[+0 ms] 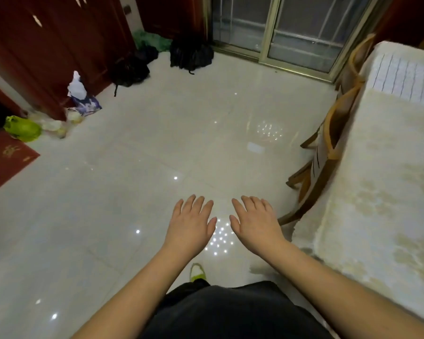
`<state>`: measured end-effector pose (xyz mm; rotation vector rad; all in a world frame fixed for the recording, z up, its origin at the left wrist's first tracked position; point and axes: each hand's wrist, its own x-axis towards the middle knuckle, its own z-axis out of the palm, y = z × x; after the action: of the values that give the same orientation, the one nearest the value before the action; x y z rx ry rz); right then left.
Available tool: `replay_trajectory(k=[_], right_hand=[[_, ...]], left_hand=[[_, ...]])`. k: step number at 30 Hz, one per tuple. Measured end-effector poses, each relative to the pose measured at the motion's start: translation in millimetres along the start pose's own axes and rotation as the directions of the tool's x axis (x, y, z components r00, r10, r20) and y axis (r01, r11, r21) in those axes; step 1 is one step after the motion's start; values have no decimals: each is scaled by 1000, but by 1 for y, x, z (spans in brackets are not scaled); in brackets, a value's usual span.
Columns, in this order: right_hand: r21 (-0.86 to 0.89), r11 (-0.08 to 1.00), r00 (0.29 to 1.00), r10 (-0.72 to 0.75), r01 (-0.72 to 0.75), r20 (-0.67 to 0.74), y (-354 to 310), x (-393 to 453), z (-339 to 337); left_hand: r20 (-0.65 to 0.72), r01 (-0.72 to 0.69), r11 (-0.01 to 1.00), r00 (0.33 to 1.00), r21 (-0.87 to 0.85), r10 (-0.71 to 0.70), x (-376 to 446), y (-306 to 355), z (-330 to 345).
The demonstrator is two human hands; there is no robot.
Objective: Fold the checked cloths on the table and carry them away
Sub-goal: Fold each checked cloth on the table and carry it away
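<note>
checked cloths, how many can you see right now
1. A white checked cloth lies on the far end of the cream-covered table at right. Both hands are empty. Others may lie beyond the frame's right edge.

The table [382,182] at the right of the frame was cut off by the right edge, and its top was wholly hidden under a cream cover. The checked cloth [406,79] at the upper right was cut off by the same edge. 2 wooden chairs [328,143] were largely hidden behind the table's cover. At the left edge, the red mat [3,157] was seen only in part. The dark heaps [191,55] at the upper middle were too dim to be identified. A green shoe [197,272] at the lower middle was half hidden by dark clothing [230,311], itself cut off by the bottom edge.
</note>
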<state>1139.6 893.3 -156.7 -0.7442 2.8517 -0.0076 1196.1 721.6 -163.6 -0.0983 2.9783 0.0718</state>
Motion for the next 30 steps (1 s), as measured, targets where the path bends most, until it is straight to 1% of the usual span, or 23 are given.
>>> replay_trajectory(k=[3, 5, 9, 12, 14, 18, 21, 26, 30], right_hand=[[6, 999, 999, 40, -40, 21, -8, 35, -12], [27, 997, 996, 76, -78, 47, -10, 56, -20], [75, 985, 986, 148, -154, 78, -4, 93, -33], [92, 977, 979, 182, -191, 89, 12, 122, -38], [95, 968, 972, 225, -231, 70, 26, 140, -40], [121, 947, 954, 292, -298, 65, 63, 180, -37], [163, 926, 940, 336, -341, 56, 94, 214, -42], [207, 916, 938, 343, -344, 42, 144, 269, -60], [203, 908, 930, 363, -367, 57, 176, 303, -76]], left_hand=[[-35, -73, 997, 997, 16, 74, 38, -28, -10], [-12, -115, 993, 993, 24, 116, 65, -42, -17], [-26, -206, 978, 978, 11, 207, 120, -49, -28], [-48, -265, 964, 963, -4, 264, 166, -41, -35], [-45, -303, 953, 952, 1, 302, 197, -33, -38], [16, -354, 935, 935, 18, 353, 261, -16, -43], [33, -385, 922, 923, 37, 384, 307, -4, -52], [33, -424, 899, 905, 105, 423, 376, 22, -78], [59, -419, 903, 908, 97, 415, 426, 39, -89]])
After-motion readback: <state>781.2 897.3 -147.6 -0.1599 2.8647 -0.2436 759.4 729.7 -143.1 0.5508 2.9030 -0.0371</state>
